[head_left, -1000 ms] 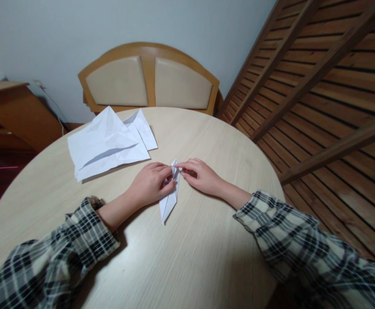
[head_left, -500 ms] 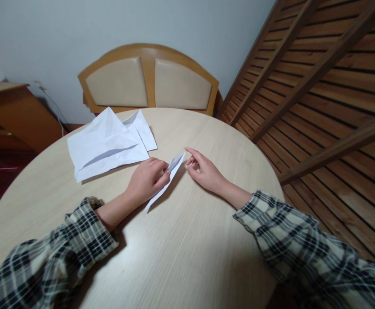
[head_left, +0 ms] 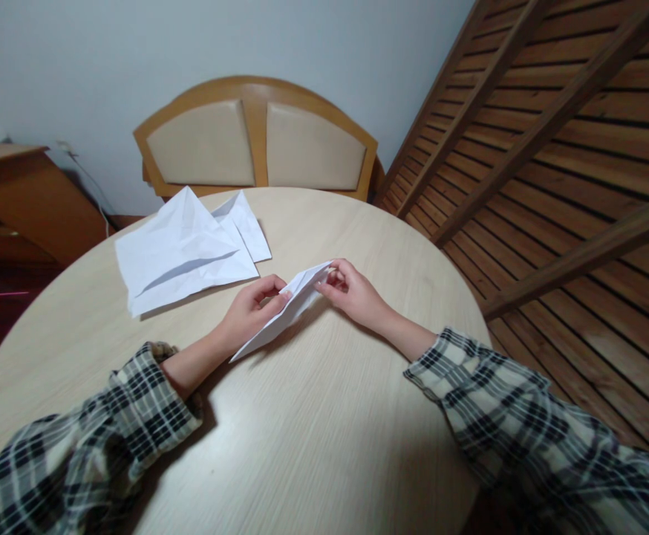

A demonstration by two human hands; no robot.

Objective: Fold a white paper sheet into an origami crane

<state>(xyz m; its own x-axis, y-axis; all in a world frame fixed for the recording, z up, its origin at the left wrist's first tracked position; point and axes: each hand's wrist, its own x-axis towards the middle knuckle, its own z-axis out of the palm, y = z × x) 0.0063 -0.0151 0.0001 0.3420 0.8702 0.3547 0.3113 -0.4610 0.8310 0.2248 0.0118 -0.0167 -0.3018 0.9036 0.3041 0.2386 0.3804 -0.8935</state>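
A folded sheet of white paper (head_left: pixel 280 321) is held tilted just above the table, between both hands. My left hand (head_left: pixel 253 312) grips its left side, thumb on the near face and fingers behind it. At the paper's upper right corner, my right hand (head_left: pixel 352 293) pinches the edge between thumb and fingers. Part of the paper's far side is hidden from view.
Creased white sheets (head_left: pixel 180 256) lie on the round wooden table (head_left: pixel 324 446) at the back left. Behind the table stands a chair with a padded back (head_left: pixel 258 134). A slatted wooden screen (head_left: pixel 552 163) rises along the right.
My right hand has closed on the paper's upper right corner, which it was beside before. The paper has turned, its lower end swinging left and more of its near face showing.
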